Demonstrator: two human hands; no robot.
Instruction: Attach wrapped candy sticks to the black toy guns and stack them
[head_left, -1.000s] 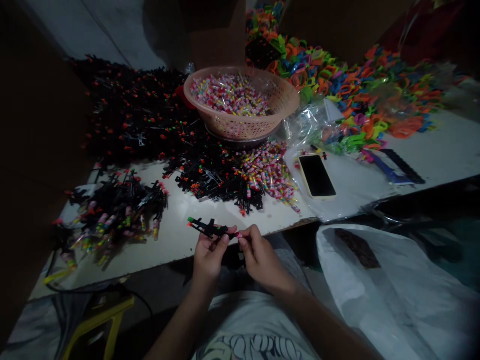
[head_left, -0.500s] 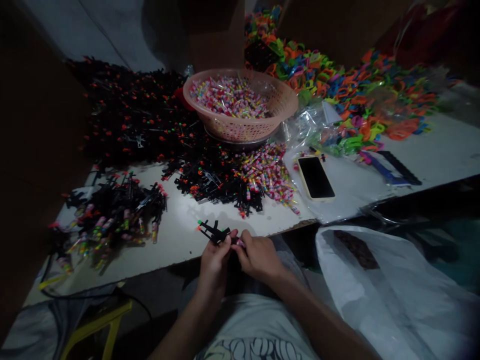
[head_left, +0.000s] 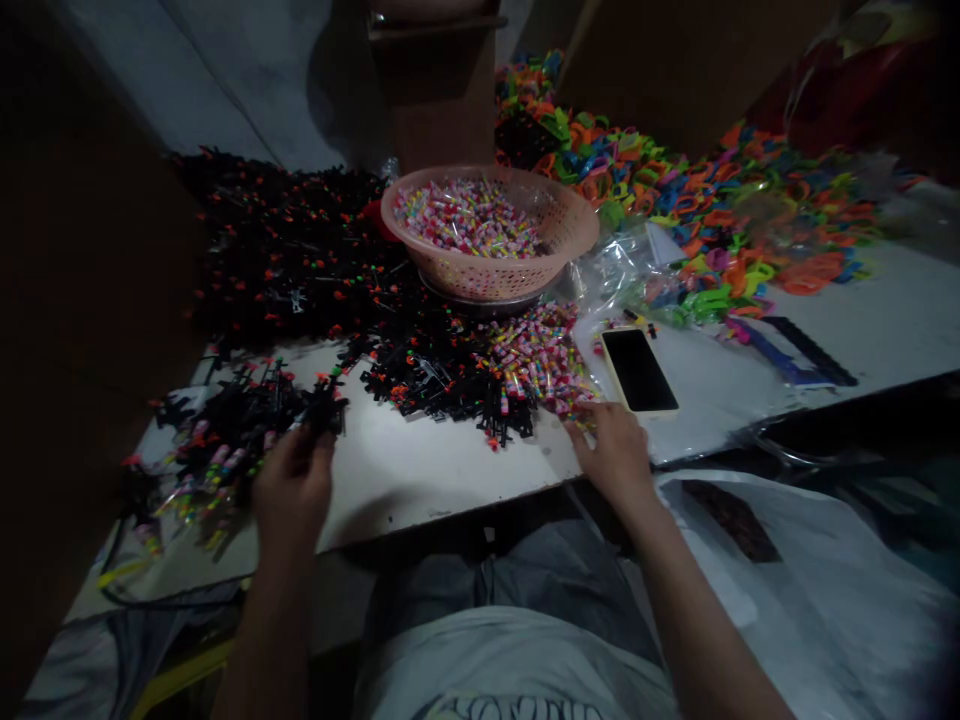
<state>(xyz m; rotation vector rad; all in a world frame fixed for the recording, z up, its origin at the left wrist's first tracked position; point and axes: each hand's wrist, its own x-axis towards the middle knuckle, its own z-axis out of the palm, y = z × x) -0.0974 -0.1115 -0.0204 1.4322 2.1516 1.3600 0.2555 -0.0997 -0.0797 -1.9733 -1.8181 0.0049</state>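
Observation:
My left hand is over the near edge of the left pile, its fingers curled around a small black toy gun with a green tip. In that left pile, toy guns lie with clear tubes of coloured candy attached. My right hand reaches to the near edge of a heap of pink and yellow candy tubes, thumb and fingers apart; its fingertips touch the tubes there. Between the hands, a heap of black toy guns with orange tips adjoins the candy tubes.
A pink perforated basket full of candy tubes stands behind the heaps. A large mass of black toy guns lies back left, and bright plastic pieces back right. A phone lies right of my hand. A white sack hangs below the table edge.
My hands have parted. The left has carried the toy gun left to the pile; the right has moved forward and right, away from the gun, to the candy tubes. The view has shifted slightly.

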